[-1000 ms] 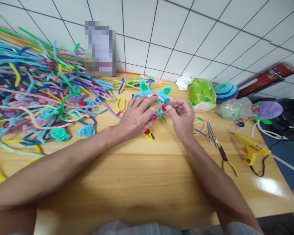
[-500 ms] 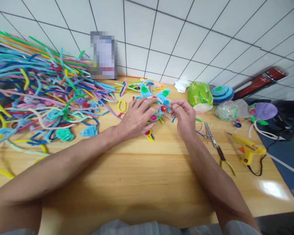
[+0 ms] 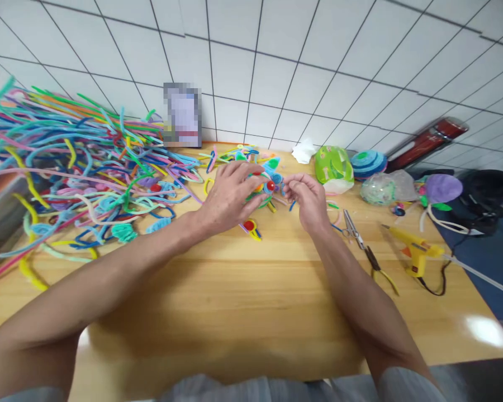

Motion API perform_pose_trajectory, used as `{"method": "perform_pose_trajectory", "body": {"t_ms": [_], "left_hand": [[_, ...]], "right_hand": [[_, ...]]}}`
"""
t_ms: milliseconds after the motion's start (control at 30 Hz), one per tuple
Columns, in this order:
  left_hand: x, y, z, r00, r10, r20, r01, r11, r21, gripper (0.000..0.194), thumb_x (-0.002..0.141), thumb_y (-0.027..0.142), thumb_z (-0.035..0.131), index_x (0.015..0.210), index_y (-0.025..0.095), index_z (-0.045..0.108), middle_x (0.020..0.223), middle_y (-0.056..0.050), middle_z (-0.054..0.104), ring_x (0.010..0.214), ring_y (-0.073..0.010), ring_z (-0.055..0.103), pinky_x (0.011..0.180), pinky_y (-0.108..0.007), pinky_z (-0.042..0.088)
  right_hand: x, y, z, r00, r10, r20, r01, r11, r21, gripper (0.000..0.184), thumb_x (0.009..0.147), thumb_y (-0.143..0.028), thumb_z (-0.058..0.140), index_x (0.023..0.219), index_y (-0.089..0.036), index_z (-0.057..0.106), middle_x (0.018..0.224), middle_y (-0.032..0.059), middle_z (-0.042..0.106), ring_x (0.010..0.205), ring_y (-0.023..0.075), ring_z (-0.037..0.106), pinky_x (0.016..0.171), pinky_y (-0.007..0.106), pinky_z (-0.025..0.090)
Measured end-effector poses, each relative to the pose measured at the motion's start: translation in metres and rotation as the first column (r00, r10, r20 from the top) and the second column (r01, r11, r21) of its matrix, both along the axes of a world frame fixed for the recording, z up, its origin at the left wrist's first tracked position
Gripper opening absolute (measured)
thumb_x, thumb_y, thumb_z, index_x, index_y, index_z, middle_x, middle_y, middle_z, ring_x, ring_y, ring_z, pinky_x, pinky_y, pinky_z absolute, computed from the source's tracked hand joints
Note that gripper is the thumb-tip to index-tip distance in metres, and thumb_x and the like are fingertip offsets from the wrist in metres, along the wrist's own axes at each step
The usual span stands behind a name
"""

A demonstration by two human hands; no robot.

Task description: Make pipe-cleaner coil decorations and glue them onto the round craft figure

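A small pipe-cleaner figure (image 3: pixel 270 186) with a red ball and blue-and-green ears is on the table ahead of me. My left hand (image 3: pixel 230 195) curls over its left side, fingers and thumb around it, hiding most of its body and one ear. Just right of the figure, my right hand (image 3: pixel 308 201) has its thumb and fingertips pinched together; what is between them, if anything, is too small to make out. A yellow-edged piece with a red centre (image 3: pixel 251 226) shows on the table below the figure.
A large heap of pipe cleaners (image 3: pixel 84 162) spreads across the left. Scissors (image 3: pixel 354 229), yellow-handled pliers (image 3: pixel 379 268) and a yellow glue gun (image 3: pixel 419 251) lie on the right. Behind them are a green pack (image 3: pixel 334 167), a blue coiled disc (image 3: pixel 369 164) and a plastic bag (image 3: pixel 379 188).
My left hand has shifted over the figure and now covers its left ear. My right hand remains pinched beside it. The camera view has tilted, so most background things appear lower.
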State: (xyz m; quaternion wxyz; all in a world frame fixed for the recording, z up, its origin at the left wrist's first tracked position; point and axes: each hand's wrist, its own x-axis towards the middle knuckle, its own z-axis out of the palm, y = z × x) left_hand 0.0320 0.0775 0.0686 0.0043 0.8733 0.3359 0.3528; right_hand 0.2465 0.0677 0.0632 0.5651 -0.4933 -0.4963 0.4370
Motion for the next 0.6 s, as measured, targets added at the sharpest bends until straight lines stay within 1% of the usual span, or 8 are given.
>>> {"method": "perform_pose_trajectory", "body": {"t_ms": [67, 167, 300, 400, 500, 600], "left_hand": [[0.001, 0.002, 0.009, 0.999, 0.006, -0.033, -0.006, 1.0, 0.009, 0.024, 0.101, 0.035, 0.055, 0.117, 0.023, 0.068, 0.133, -0.01, 0.069, 0.122, -0.0301, 0.057, 0.104, -0.049, 0.039], [0.004, 0.005, 0.021, 0.997, -0.006, -0.076, 0.006, 1.0, 0.0, 0.026, 0.1, 0.037, 0.055, 0.117, 0.023, 0.069, 0.131, -0.011, 0.07, 0.121, -0.0303, 0.057, 0.102, -0.048, 0.039], [0.01, 0.005, 0.033, 0.996, -0.022, -0.086, 0.019, 0.999, -0.026, 0.028, 0.097, 0.035, 0.06, 0.12, 0.022, 0.068, 0.131, -0.011, 0.068, 0.121, -0.0309, 0.057, 0.104, -0.049, 0.039], [0.015, 0.004, 0.043, 0.997, -0.046, -0.057, 0.043, 0.998, -0.047, 0.039, 0.093, 0.035, 0.064, 0.13, 0.02, 0.062, 0.134, -0.013, 0.066, 0.123, -0.031, 0.057, 0.106, -0.048, 0.041], [0.019, 0.002, 0.058, 0.993, -0.119, -0.028, 0.116, 0.991, -0.073, 0.051, 0.091, 0.032, 0.067, 0.139, 0.019, 0.055, 0.139, -0.014, 0.062, 0.127, -0.0303, 0.056, 0.109, -0.046, 0.042], [0.021, 0.001, 0.078, 0.979, -0.202, 0.003, 0.201, 0.973, -0.112, 0.052, 0.088, 0.03, 0.07, 0.137, 0.02, 0.057, 0.137, -0.013, 0.063, 0.127, -0.0287, 0.058, 0.108, -0.043, 0.045]], "right_hand": [[0.001, -0.001, 0.007, 0.999, 0.013, -0.041, -0.014, 0.999, -0.031, 0.01, 0.072, -0.028, 0.065, 0.074, -0.019, 0.07, 0.065, -0.0019, 0.064, 0.055, 0.0084, 0.053, 0.049, 0.021, 0.039], [0.004, -0.003, 0.019, 0.993, 0.056, -0.108, -0.064, 0.995, -0.072, 0.009, 0.071, -0.027, 0.067, 0.071, -0.019, 0.067, 0.062, -0.0024, 0.062, 0.052, 0.0078, 0.051, 0.047, 0.02, 0.038], [0.008, -0.011, 0.041, 0.975, 0.153, -0.158, -0.165, 0.984, -0.067, 0.008, 0.073, -0.027, 0.069, 0.072, -0.019, 0.066, 0.063, -0.0027, 0.061, 0.053, 0.0078, 0.053, 0.048, 0.02, 0.039], [0.01, -0.021, 0.057, 0.971, 0.226, -0.078, -0.231, 0.971, -0.059, 0.008, 0.077, -0.027, 0.069, 0.076, -0.018, 0.068, 0.065, -0.0021, 0.063, 0.055, 0.008, 0.054, 0.051, 0.021, 0.042], [0.008, -0.03, 0.072, 0.958, 0.281, 0.047, -0.279, 0.959, -0.058, 0.007, 0.08, -0.023, 0.066, 0.081, -0.018, 0.071, 0.069, -0.0006, 0.067, 0.057, 0.0086, 0.057, 0.055, 0.021, 0.045], [0.006, -0.036, 0.088, 0.945, 0.291, 0.149, -0.292, 0.956, -0.014, 0.01, 0.082, -0.017, 0.062, 0.082, -0.018, 0.072, 0.068, -0.0009, 0.066, 0.057, 0.0086, 0.057, 0.055, 0.021, 0.044]]}}
